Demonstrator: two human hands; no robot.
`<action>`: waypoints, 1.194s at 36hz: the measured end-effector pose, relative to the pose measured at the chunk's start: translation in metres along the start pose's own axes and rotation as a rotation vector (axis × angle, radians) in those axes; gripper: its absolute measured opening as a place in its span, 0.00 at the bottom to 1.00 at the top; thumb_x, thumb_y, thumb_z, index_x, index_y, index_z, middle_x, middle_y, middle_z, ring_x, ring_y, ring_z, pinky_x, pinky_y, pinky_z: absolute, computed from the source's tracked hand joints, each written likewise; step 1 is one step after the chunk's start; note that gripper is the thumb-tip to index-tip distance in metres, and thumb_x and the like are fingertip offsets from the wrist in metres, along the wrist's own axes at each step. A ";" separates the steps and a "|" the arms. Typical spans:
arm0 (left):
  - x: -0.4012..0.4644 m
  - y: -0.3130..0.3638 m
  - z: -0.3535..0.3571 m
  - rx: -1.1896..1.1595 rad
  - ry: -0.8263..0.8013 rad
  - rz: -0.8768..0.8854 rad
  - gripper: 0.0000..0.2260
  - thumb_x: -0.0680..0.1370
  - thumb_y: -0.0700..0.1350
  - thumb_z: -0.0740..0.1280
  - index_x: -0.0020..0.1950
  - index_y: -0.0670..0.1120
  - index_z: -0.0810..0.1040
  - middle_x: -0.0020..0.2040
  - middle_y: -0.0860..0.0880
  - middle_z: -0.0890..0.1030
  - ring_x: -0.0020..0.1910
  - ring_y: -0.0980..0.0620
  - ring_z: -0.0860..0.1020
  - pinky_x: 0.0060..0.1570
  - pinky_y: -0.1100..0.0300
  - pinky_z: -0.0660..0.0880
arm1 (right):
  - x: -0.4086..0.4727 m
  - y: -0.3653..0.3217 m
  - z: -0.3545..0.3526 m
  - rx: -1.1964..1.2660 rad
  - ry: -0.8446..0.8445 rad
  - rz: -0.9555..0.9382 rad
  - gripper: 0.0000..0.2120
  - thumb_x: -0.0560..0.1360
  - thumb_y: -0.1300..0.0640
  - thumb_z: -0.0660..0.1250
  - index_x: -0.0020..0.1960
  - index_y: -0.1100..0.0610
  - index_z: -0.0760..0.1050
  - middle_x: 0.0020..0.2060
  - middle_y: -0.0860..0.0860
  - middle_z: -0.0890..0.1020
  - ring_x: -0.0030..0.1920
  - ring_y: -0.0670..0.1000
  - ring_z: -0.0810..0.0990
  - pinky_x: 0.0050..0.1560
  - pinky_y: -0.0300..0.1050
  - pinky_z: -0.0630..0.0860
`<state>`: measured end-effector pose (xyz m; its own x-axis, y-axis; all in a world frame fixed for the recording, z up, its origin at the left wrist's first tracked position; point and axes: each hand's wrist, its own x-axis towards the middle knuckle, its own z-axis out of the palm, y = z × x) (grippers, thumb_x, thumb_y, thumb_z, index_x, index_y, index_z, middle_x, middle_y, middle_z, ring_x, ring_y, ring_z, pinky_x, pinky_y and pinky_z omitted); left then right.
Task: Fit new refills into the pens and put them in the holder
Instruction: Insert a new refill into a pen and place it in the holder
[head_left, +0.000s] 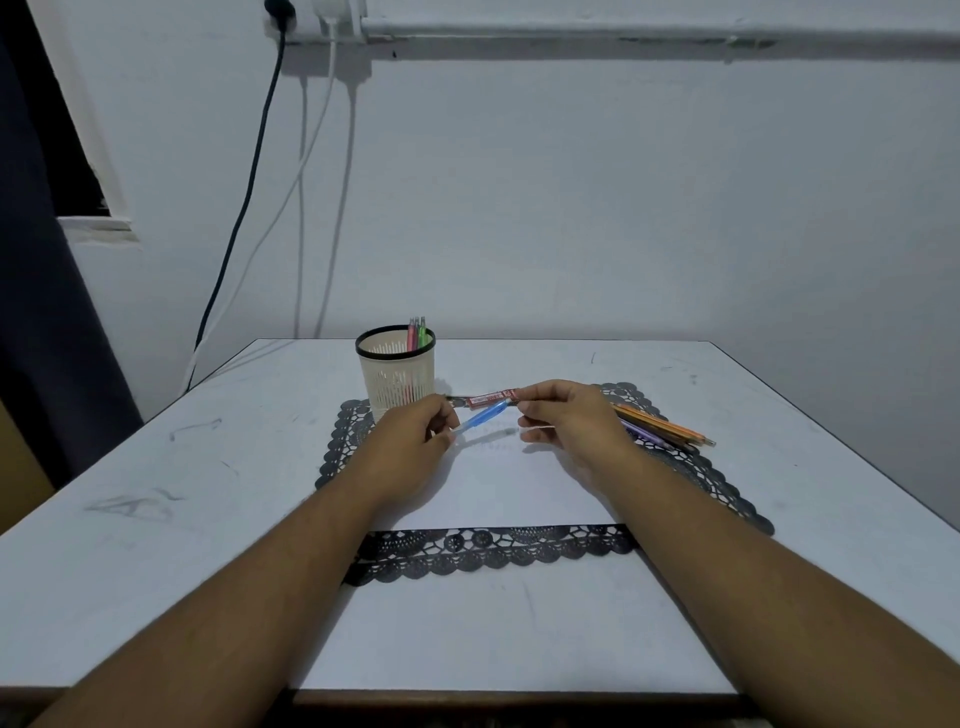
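Mesh holder (396, 375) with three pens (417, 332) stands back-left on counter (156, 467). Left hand (410, 447) pinches blue pen (485, 414) at its low end above the mat (493, 551); right hand (566, 415) grips upper end, also holding red refill pack (491, 398). Loose pens (660, 428) lie right.
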<state>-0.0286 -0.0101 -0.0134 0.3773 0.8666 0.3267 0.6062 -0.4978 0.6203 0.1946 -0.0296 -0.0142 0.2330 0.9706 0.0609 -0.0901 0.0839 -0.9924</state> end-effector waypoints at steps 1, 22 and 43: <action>0.000 0.000 0.000 0.003 0.001 0.000 0.05 0.82 0.43 0.66 0.49 0.52 0.78 0.45 0.53 0.80 0.42 0.55 0.75 0.38 0.61 0.68 | 0.000 0.000 -0.001 0.001 -0.003 0.010 0.05 0.78 0.70 0.70 0.52 0.66 0.84 0.41 0.60 0.84 0.37 0.53 0.83 0.40 0.45 0.84; -0.001 0.002 -0.001 -0.001 0.003 0.034 0.05 0.82 0.43 0.66 0.49 0.53 0.79 0.44 0.55 0.80 0.44 0.53 0.76 0.41 0.60 0.70 | -0.006 -0.005 0.004 -0.153 0.023 -0.092 0.08 0.79 0.59 0.74 0.49 0.65 0.84 0.39 0.58 0.85 0.36 0.53 0.81 0.38 0.49 0.82; 0.002 -0.001 -0.002 -0.006 0.000 0.067 0.05 0.82 0.41 0.66 0.51 0.52 0.78 0.45 0.56 0.79 0.43 0.56 0.75 0.37 0.69 0.67 | -0.011 -0.011 0.004 -0.217 -0.003 -0.112 0.08 0.79 0.59 0.73 0.48 0.64 0.85 0.43 0.64 0.85 0.35 0.55 0.80 0.36 0.48 0.80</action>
<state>-0.0302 -0.0083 -0.0117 0.4164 0.8315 0.3677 0.5754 -0.5542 0.6015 0.1890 -0.0402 -0.0039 0.2267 0.9587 0.1717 0.1460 0.1409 -0.9792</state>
